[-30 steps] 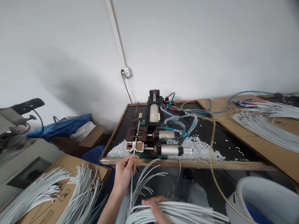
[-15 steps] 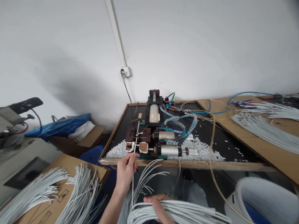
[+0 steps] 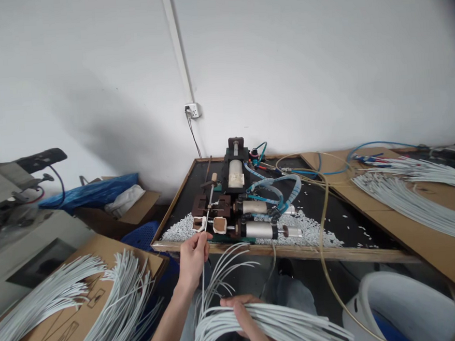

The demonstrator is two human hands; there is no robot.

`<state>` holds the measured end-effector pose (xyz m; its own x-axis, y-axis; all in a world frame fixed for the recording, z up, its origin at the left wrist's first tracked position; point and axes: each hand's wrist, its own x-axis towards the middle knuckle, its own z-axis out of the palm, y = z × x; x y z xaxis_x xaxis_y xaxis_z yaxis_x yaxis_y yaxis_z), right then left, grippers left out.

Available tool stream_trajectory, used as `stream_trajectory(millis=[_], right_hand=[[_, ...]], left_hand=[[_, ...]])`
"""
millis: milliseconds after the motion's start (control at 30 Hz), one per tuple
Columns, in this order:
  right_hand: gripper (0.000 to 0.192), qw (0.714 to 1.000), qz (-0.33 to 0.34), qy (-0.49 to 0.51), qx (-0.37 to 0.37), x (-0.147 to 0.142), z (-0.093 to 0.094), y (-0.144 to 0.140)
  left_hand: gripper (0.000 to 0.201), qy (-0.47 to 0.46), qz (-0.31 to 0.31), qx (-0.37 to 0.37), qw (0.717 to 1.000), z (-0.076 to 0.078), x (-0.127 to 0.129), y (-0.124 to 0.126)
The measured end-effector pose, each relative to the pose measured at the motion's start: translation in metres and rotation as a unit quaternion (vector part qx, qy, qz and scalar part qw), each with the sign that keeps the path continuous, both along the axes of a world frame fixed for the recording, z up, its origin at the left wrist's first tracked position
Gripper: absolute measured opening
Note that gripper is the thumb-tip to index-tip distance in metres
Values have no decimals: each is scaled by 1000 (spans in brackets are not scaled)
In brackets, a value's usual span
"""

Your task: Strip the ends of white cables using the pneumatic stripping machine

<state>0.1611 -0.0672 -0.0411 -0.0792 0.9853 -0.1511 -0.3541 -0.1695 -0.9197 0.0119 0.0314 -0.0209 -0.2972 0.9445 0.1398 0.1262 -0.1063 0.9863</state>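
Observation:
My left hand [image 3: 191, 260] pinches a single white cable [image 3: 202, 284] just below its tip and holds that tip at the front jaws of a small pneumatic machine [image 3: 230, 206] on a black-topped table [image 3: 332, 220]. My right hand [image 3: 243, 320] lies low in the frame, closed over a thick bundle of white cables [image 3: 277, 328] across my lap. Loose cable ends fan upward between the two hands.
White cable scraps [image 3: 313, 229] litter the table around the machine. Cardboard [image 3: 77, 316] at the left carries more white cables, and another pile [image 3: 412, 199] lies on the wooden bench at the right. A white bucket [image 3: 400, 304] stands at the lower right. Hoses trail over the table edge.
The machine's front jaws have slid apart to the right and the cylinder rod has extended. My left hand stays at the jaws with the cable; my right hand shifted slightly on the bundle.

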Motion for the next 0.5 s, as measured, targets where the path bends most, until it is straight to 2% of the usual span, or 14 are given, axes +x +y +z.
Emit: stream_trajectory(millis=[133,367,500], right_hand=[[40,1000,-1,4,-3,-3,-5,1],[51,999,-29,20,4,-9,-13,3],[49,999,-23,24,1,-8,-10,3]], left_hand=[[34,-6,-1,-2,1000,1,0,0],[36,-20,-4,-5,1000,-3,0,2],[36,-9,-2,0,1000,-1,0,3]])
